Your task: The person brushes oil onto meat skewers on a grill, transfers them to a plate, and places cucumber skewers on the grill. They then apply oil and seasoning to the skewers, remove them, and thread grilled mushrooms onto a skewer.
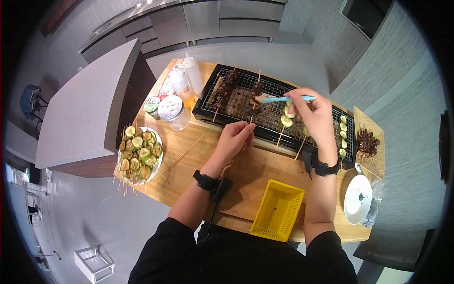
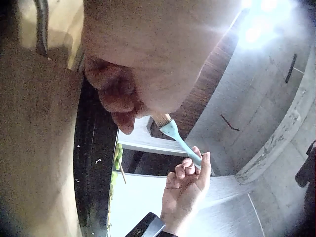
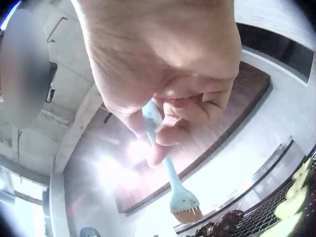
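Note:
My right hand [image 1: 314,116] grips a light blue basting brush [image 1: 276,100]. In the right wrist view the brush's bristles [image 3: 188,215] point down, close over dark grilled meat [image 3: 222,224]. At the front edge of the grill [image 1: 270,127], my left hand [image 1: 235,139] pinches the lower end of a meat skewer [image 1: 257,89]; the curled fingers hide the stick's tip. The brush head overlaps this skewer's meat in the head view. To its left on the wire rack lies another meat skewer [image 1: 226,89]. Zucchini skewers [image 1: 286,121] lie under and beside my right hand.
At the left, a plate heaped with zucchini skewers [image 1: 137,151] stands near a shaker jar [image 1: 173,112] and squeeze bottles [image 1: 180,83]. Loose sticks [image 1: 187,151] lie on the wooden table. A yellow basket [image 1: 277,210] sits in front; a white bowl [image 1: 358,199] and meat skewers [image 1: 367,142] are right.

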`<state>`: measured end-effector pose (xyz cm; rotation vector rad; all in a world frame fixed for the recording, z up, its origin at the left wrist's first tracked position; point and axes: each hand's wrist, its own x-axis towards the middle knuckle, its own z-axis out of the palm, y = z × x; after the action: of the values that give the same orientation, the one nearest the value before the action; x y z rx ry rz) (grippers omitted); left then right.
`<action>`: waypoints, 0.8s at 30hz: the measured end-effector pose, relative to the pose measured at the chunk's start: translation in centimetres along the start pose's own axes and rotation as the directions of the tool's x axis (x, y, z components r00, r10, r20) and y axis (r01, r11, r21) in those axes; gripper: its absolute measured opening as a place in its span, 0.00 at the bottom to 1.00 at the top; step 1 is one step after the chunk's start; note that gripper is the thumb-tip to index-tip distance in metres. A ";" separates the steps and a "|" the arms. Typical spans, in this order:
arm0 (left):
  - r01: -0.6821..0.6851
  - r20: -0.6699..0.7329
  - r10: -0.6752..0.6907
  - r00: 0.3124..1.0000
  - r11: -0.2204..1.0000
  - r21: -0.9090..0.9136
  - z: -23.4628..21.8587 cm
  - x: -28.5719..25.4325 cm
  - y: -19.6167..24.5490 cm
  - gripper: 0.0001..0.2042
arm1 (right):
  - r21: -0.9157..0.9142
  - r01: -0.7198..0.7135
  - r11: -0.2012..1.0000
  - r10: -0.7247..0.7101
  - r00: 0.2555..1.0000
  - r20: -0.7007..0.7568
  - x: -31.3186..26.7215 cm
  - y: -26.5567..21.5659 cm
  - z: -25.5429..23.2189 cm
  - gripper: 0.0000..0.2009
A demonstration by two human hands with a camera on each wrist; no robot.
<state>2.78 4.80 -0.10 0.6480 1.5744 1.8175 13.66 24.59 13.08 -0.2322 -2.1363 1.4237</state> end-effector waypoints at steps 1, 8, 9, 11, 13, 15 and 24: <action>-0.003 0.002 0.003 1.000 1.000 0.005 0.1 0.0 0.2 0.20 | 0.015 0.006 1.000 -0.005 1.000 -0.018 0.0 -0.2 -0.1 0.06; -0.019 0.036 0.020 0.999 0.999 -0.039 0.0 0.1 -0.2 0.19 | 0.058 0.029 0.998 -0.025 0.997 -0.068 0.1 -0.2 -0.3 0.06; -0.020 0.032 0.022 0.999 0.999 -0.049 0.0 0.1 -0.3 0.19 | 0.050 0.029 0.998 -0.025 0.997 -0.072 0.1 -0.1 -0.2 0.06; -0.015 0.028 0.017 0.999 0.998 -0.062 0.1 0.2 -0.3 0.20 | 0.021 0.076 0.997 -0.074 0.994 -0.077 0.3 0.9 0.5 0.06; -0.001 0.027 0.003 1.000 0.998 -0.067 0.0 0.3 -0.5 0.20 | -0.064 0.079 0.995 -0.080 0.997 -0.021 0.3 1.1 0.7 0.06; -0.003 0.022 0.004 1.000 0.998 -0.068 0.0 0.3 -0.4 0.20 | -0.208 0.049 0.977 -0.031 0.996 0.089 0.2 0.9 0.6 0.07; 0.008 0.038 -0.005 0.999 0.996 -0.084 -0.1 0.4 -0.5 0.20 | -0.129 0.038 0.991 -0.037 0.999 0.013 0.3 1.6 1.2 0.07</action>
<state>2.49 5.03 -0.66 0.6336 1.4659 1.8459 12.45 24.43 11.40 -0.2326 -2.2323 1.2697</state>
